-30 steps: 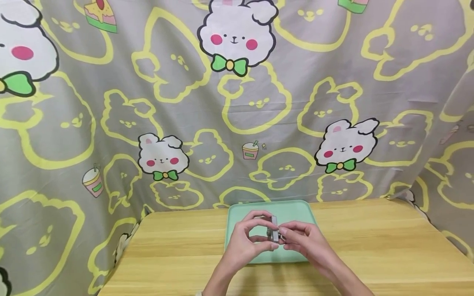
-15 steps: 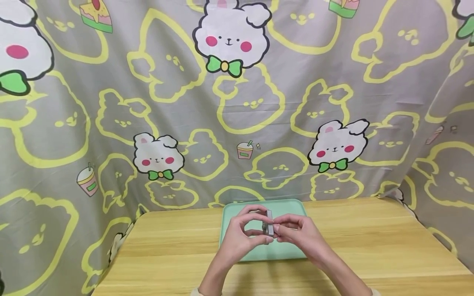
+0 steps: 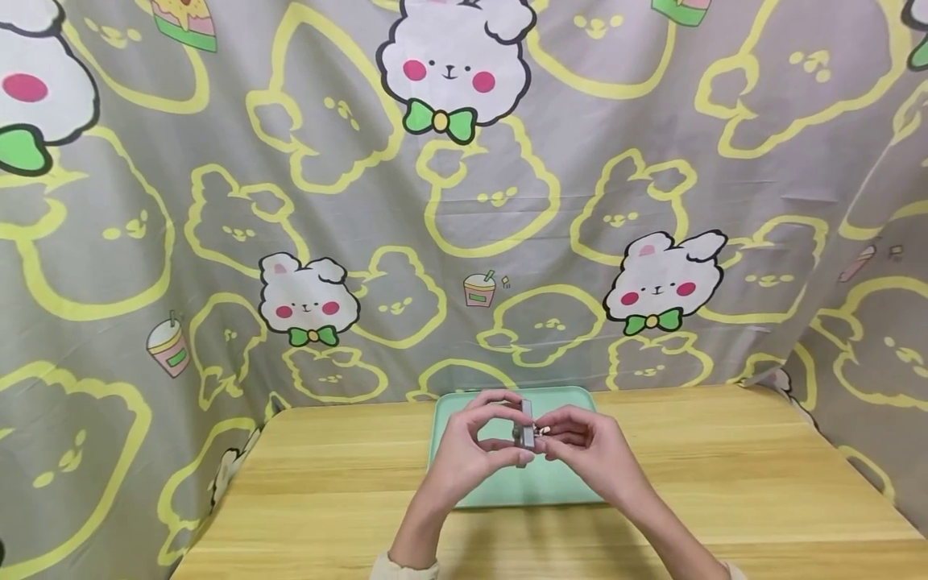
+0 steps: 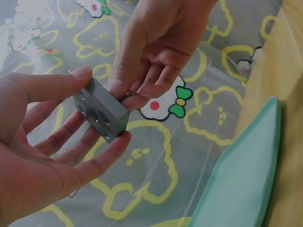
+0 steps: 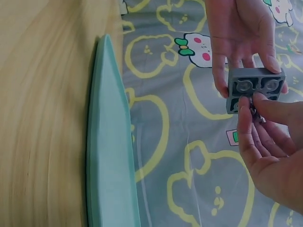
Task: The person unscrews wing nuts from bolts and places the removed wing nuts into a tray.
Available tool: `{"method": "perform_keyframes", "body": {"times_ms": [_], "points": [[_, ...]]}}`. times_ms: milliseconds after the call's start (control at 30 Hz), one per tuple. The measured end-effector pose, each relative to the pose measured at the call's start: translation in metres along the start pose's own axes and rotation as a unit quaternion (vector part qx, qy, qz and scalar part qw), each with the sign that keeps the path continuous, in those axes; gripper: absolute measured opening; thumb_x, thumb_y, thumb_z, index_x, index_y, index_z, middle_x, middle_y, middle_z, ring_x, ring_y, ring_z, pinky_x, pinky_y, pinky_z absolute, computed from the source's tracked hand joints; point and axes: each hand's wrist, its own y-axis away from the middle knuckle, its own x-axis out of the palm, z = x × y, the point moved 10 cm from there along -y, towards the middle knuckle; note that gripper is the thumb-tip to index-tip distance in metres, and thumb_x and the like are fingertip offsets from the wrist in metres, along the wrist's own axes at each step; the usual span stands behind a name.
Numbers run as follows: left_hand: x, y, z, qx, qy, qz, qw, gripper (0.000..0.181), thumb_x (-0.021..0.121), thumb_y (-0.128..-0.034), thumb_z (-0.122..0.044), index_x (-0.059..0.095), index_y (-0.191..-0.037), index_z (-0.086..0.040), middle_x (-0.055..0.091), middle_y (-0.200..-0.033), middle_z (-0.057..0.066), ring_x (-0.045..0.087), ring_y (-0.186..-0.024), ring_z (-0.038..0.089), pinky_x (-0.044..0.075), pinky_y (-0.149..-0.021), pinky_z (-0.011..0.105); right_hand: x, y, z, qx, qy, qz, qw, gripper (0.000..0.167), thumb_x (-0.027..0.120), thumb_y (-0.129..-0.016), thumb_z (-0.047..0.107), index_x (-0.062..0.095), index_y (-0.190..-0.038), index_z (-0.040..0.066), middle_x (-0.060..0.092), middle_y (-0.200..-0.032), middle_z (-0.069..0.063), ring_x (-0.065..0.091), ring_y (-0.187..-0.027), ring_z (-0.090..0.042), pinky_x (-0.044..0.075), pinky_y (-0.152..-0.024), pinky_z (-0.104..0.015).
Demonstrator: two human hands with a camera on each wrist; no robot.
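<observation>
My left hand (image 3: pixel 466 445) grips a small grey block (image 4: pixel 108 103) by its edges, between thumb and fingertips, above the tray. One face has several round holes, seen in the left wrist view. The opposite face, in the right wrist view, is hollowed out with round sockets. At that hollow side my right hand (image 3: pixel 598 451) pinches a small shiny metal piece (image 5: pixel 256 115) between thumb and forefinger. Its fingertips touch or nearly touch the block. Fingers cover most of the metal piece, so its exact kind is unclear.
A mint-green tray (image 3: pixel 561 487) lies on the wooden table (image 3: pixel 326 483), below the hands. Behind and at both sides hangs a grey curtain (image 3: pixel 406 201) printed with rabbit faces.
Both hands have shifted slightly up and left in the head view, along with the block. The right fingers have moved about the metal piece, which shows again after being hidden half a second ago.
</observation>
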Motion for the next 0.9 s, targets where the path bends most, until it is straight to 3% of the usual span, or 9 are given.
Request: {"method": "perform_keyframes", "body": {"times_ms": [200, 400, 600, 667, 767, 833, 900], "points": [[-0.002, -0.002, -0.001, 0.001, 0.021, 0.000, 0.9998, 0.034, 0.084, -0.0787, 0.009, 0.074, -0.110, 0.002, 0.057, -0.131, 0.016, 0.056, -0.122, 0.028, 0.063, -0.085, 0.046, -0.002, 0.005, 0.018, -0.106, 0.066, -0.039, 0.9914, 0.016, 0.080, -0.088, 0.005, 0.074, -0.102, 0.011, 0.074, -0.094, -0.004, 0.073, -0.081, -0.016, 0.064, -0.073, -0.029], [-0.005, -0.008, -0.006, 0.012, 0.038, 0.000, 0.9992, 0.034, 0.082, -0.0826, 0.005, 0.073, -0.115, 0.003, 0.055, -0.133, 0.017, 0.054, -0.127, 0.029, 0.062, -0.088, 0.049, -0.003, 0.010, 0.047, -0.257, 0.134, -0.066, 0.9549, 0.033, 0.082, -0.082, -0.008, 0.075, -0.104, 0.015, 0.075, -0.098, 0.002, 0.072, -0.085, -0.013, 0.062, -0.073, -0.024], [-0.007, -0.010, -0.009, 0.022, 0.031, -0.002, 0.9993, 0.033, 0.083, -0.0847, -0.002, 0.073, -0.115, 0.001, 0.055, -0.133, 0.016, 0.054, -0.128, 0.030, 0.060, -0.095, 0.045, -0.002, 0.015, 0.060, -0.346, 0.155, -0.077, 0.9224, 0.044, 0.083, -0.073, -0.018, 0.075, -0.103, 0.013, 0.075, -0.101, -0.002, 0.071, -0.088, -0.014, 0.059, -0.074, -0.018], [-0.008, -0.012, -0.010, 0.024, 0.043, -0.007, 0.9987, 0.033, 0.083, -0.0844, -0.001, 0.072, -0.116, 0.002, 0.055, -0.134, 0.017, 0.053, -0.129, 0.031, 0.060, -0.093, 0.047, -0.002, 0.016, 0.065, -0.371, 0.149, -0.080, 0.9130, 0.040, 0.082, -0.075, -0.016, 0.075, -0.102, 0.011, 0.075, -0.101, -0.006, 0.071, -0.089, -0.018, 0.059, -0.077, -0.017], [-0.009, -0.014, -0.011, 0.024, 0.059, -0.016, 0.9979, 0.034, 0.083, -0.0837, 0.000, 0.072, -0.116, 0.003, 0.054, -0.137, 0.018, 0.053, -0.130, 0.032, 0.060, -0.094, 0.049, -0.004, 0.016, 0.069, -0.398, 0.141, -0.088, 0.9023, 0.019, 0.080, -0.086, -0.003, 0.075, -0.099, 0.010, 0.074, -0.100, -0.011, 0.072, -0.091, -0.022, 0.058, -0.085, -0.018], [-0.009, -0.016, -0.011, 0.020, 0.065, -0.017, 0.9975, 0.035, 0.082, -0.0840, 0.001, 0.072, -0.117, 0.003, 0.053, -0.138, 0.018, 0.054, -0.130, 0.033, 0.061, -0.090, 0.051, -0.006, 0.016, 0.070, -0.406, 0.140, -0.094, 0.8980, 0.006, 0.077, -0.092, 0.008, 0.075, -0.097, 0.010, 0.074, -0.100, -0.012, 0.072, -0.091, -0.023, 0.057, -0.089, -0.018], [-0.009, -0.016, -0.011, 0.019, 0.065, -0.019, 0.9975, 0.035, 0.082, -0.0838, 0.003, 0.071, -0.117, 0.004, 0.053, -0.138, 0.018, 0.053, -0.130, 0.033, 0.061, -0.090, 0.051, -0.007, 0.016, 0.071, -0.409, 0.139, -0.096, 0.8966, 0.006, 0.077, -0.093, 0.008, 0.075, -0.097, 0.011, 0.074, -0.100, -0.012, 0.072, -0.091, -0.023, 0.057, -0.090, -0.018]]}}
